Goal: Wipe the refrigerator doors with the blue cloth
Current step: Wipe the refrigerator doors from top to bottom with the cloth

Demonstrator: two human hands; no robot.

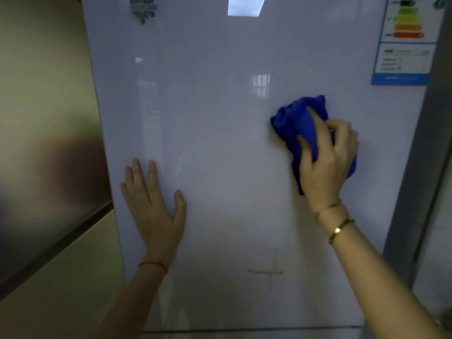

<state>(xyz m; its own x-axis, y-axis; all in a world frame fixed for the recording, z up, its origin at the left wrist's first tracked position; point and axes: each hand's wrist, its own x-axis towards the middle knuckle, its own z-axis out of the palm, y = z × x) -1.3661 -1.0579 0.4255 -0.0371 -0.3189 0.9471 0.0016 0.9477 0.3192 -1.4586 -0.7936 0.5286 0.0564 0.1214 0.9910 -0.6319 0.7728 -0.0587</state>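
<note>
A glossy white refrigerator door (220,118) fills most of the view. My right hand (327,162) presses a bunched blue cloth (296,123) against the door's right half, fingers closed over the cloth. My left hand (154,204) lies flat on the door's lower left with its fingers spread and nothing in it. A thin seam (244,329) runs across the bottom of the door, where another door panel begins.
An energy label sticker (406,40) sits at the door's upper right and a snowflake emblem (143,8) at its upper left. A beige wall or cabinet (44,118) stands close on the left. A grey side panel (425,167) runs along the right.
</note>
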